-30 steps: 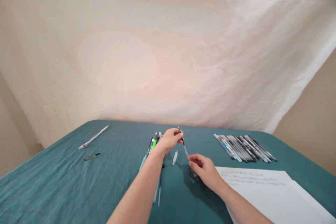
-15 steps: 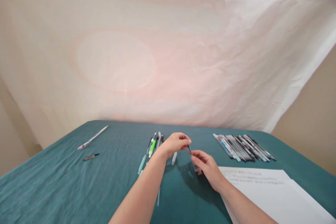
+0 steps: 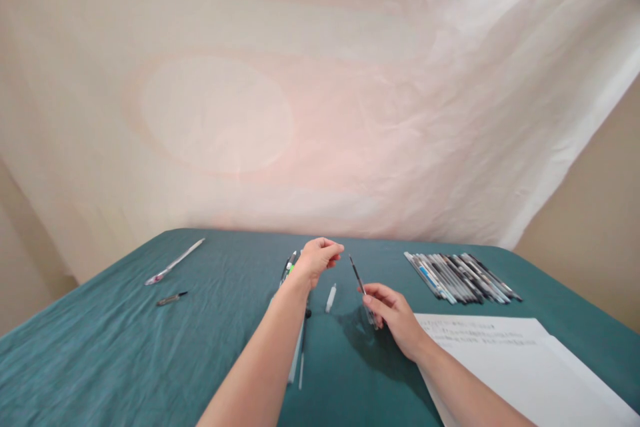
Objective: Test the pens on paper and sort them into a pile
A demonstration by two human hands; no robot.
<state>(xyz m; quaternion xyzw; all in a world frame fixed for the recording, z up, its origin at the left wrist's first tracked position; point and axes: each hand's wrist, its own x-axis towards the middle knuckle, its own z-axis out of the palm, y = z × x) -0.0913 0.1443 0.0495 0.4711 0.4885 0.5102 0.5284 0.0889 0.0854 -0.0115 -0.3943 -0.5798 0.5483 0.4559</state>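
Note:
In my right hand (image 3: 393, 320), closed near the middle of the table, is a clear pen barrel (image 3: 371, 317) with a dark refill (image 3: 357, 273) sticking up out of it, tilted to the left. My left hand (image 3: 320, 260) is up and to the left, apart from the refill. Its thumb and fingertips are pinched together, and whatever they may hold is too small to make out. A short whitish translucent grip piece (image 3: 331, 298) lies on the cloth between the hands. Several pens (image 3: 289, 267) and thin tubes (image 3: 301, 360) are partly hidden behind my left forearm.
A row of several pens and refills (image 3: 460, 278) lies at the right. Nearer me are sheets of paper (image 3: 505, 373) with writing. On the left of the green cloth (image 3: 100, 347) lie a long white pen (image 3: 175, 261) and a short dark-tipped piece (image 3: 171, 298). A pale sheet hangs behind.
My left hand has let go of the refill's upper end and moved up and left. More of the refill now shows. My right hand has stayed almost still with the pen.

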